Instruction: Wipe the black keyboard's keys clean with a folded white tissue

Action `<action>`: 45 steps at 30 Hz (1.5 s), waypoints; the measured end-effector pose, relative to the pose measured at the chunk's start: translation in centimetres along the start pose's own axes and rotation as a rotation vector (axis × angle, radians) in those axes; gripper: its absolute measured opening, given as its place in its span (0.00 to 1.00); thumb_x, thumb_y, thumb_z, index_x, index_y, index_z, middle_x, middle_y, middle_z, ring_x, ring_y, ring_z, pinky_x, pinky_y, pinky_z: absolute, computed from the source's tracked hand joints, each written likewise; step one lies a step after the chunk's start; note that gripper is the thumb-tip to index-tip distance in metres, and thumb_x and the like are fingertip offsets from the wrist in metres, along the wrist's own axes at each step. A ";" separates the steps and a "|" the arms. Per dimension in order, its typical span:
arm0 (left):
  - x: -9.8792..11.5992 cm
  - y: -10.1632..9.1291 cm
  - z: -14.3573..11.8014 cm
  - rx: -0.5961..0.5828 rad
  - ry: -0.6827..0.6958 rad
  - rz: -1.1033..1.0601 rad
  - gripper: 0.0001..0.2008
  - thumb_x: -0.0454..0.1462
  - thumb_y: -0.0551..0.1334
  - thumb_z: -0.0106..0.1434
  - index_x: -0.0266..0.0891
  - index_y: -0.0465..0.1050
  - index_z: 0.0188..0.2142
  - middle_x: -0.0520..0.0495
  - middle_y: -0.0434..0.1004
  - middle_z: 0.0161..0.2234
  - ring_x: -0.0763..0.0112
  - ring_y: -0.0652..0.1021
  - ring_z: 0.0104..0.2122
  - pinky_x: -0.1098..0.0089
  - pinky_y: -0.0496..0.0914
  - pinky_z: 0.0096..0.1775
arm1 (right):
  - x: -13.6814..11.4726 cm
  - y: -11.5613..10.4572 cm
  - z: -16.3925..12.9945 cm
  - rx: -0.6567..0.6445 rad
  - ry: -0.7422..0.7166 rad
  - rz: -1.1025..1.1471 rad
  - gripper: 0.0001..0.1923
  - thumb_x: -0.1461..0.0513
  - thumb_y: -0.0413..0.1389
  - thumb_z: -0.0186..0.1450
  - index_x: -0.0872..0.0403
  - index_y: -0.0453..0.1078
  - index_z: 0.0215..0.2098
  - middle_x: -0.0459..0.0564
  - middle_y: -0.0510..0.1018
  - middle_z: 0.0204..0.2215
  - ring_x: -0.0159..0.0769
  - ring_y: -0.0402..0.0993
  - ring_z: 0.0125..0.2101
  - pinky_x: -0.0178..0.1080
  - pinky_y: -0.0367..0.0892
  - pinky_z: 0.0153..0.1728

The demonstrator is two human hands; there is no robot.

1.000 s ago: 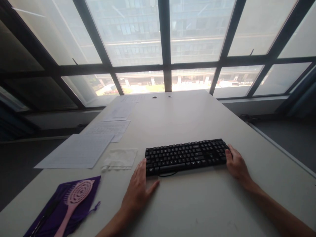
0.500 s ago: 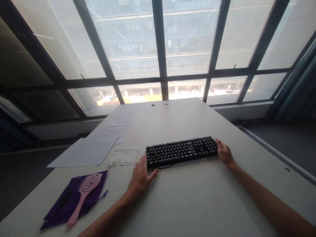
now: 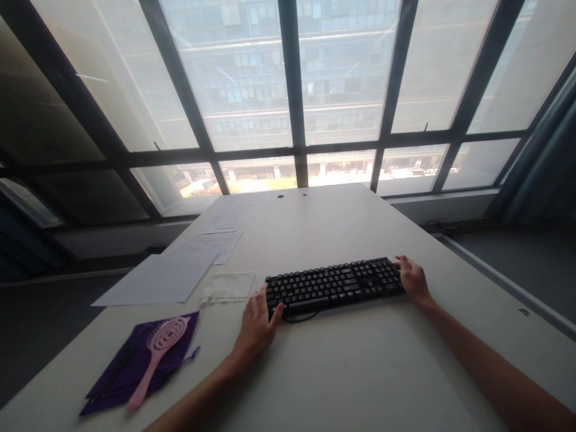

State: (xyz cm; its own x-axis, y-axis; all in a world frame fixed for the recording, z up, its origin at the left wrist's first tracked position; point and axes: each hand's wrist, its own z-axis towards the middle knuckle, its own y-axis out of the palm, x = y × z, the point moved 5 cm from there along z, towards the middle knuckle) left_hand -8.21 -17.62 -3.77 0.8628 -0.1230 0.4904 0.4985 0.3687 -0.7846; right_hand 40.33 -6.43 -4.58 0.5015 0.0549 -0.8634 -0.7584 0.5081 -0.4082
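A black keyboard (image 3: 335,283) lies across the white table in front of me, its right end slightly farther off than its left. My left hand (image 3: 257,321) grips the left end, with the thumb at the near corner and the fingers along the side. At the other end, my right hand (image 3: 413,279) holds the short side by the number pad; some of its fingertips are hidden. A thin black cable (image 3: 302,318) curves out under the near edge.
Left of the keyboard lie a small whitish pouch (image 3: 228,285) and paper sheets (image 3: 157,279). Nearer, a pink hairbrush (image 3: 157,354) and a dark slender item (image 3: 117,369) rest on a purple drawstring bag (image 3: 135,375). Windows stand beyond the table (image 3: 306,228).
The keyboard has come a little toward me, its right end also shifting slightly right. My left thumb has moved from beside the near edge onto the keyboard's corner.
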 end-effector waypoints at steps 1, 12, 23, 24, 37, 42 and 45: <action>0.0 0.1 0.2 -0.011 -0.009 -0.010 0.36 0.53 0.52 0.71 0.34 0.53 0.70 0.31 0.65 0.63 0.47 0.65 0.65 0.44 0.60 0.64 | 0.1 0.0 0.2 -0.009 0.006 0.021 0.38 0.41 0.42 0.69 0.63 0.75 0.52 0.63 0.83 0.40 0.52 0.79 0.44 0.51 0.69 0.51; -0.3 0.4 0.9 -0.078 0.011 -0.123 0.36 0.53 0.51 0.72 0.38 0.49 0.72 0.34 0.57 0.69 0.48 0.59 0.69 0.46 0.55 0.67 | -0.7 0.3 0.2 -0.041 -0.046 0.065 0.37 0.41 0.45 0.69 0.64 0.76 0.51 0.66 0.82 0.47 0.55 0.77 0.51 0.53 0.66 0.57; 5.0 -1.9 -0.3 0.007 0.338 0.088 0.26 0.41 0.64 0.66 0.40 0.66 0.63 0.36 0.67 0.58 0.51 0.68 0.59 0.51 0.65 0.60 | -6.4 0.7 -1.8 0.059 -0.489 -0.190 0.27 0.51 0.44 0.72 0.60 0.74 0.52 0.65 0.77 0.53 0.53 0.69 0.57 0.56 0.59 0.62; 5.8 -1.9 -0.5 -0.029 0.399 0.103 0.19 0.39 0.64 0.68 0.42 0.72 0.57 0.39 0.71 0.52 0.55 0.71 0.53 0.54 0.68 0.56 | -7.9 1.3 -2.9 0.016 -0.548 -0.201 0.24 0.52 0.45 0.72 0.59 0.74 0.52 0.64 0.76 0.54 0.52 0.68 0.58 0.55 0.59 0.62; 5.4 -0.7 -1.2 -0.248 0.388 0.240 0.11 0.37 0.60 0.71 0.42 0.81 0.35 0.49 0.77 0.30 0.70 0.76 0.29 0.72 0.64 0.32 | -19.6 18.9 -12.1 -1.136 -0.895 -0.518 0.70 0.38 0.70 0.45 0.42 0.39 0.75 0.63 0.38 0.74 0.73 0.32 0.70 0.74 0.31 0.63; 5.0 -1.0 -1.0 -0.273 0.389 0.272 0.13 0.39 0.59 0.71 0.43 0.81 0.34 0.50 0.78 0.31 0.71 0.77 0.28 0.73 0.62 0.30 | -19.6 20.4 -11.0 -1.193 -0.846 -0.556 0.73 0.37 0.70 0.43 0.39 0.34 0.75 0.63 0.48 0.72 0.75 0.44 0.68 0.73 0.38 0.63; 4.9 -1.0 -0.9 -0.278 0.389 0.278 0.13 0.39 0.58 0.71 0.43 0.81 0.34 0.49 0.78 0.31 0.71 0.77 0.28 0.73 0.62 0.30 | -19.9 20.0 -11.0 -1.149 -0.888 -0.519 0.72 0.39 0.70 0.44 0.41 0.33 0.75 0.64 0.60 0.66 0.70 0.56 0.63 0.67 0.50 0.61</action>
State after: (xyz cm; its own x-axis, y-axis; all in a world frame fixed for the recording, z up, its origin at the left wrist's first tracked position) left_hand -4.41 -19.37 -0.92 0.9064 -0.4062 0.1155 0.2055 0.1854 -0.9609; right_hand 10.62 -6.82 1.19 0.5648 0.7762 -0.2802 -0.1204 -0.2585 -0.9585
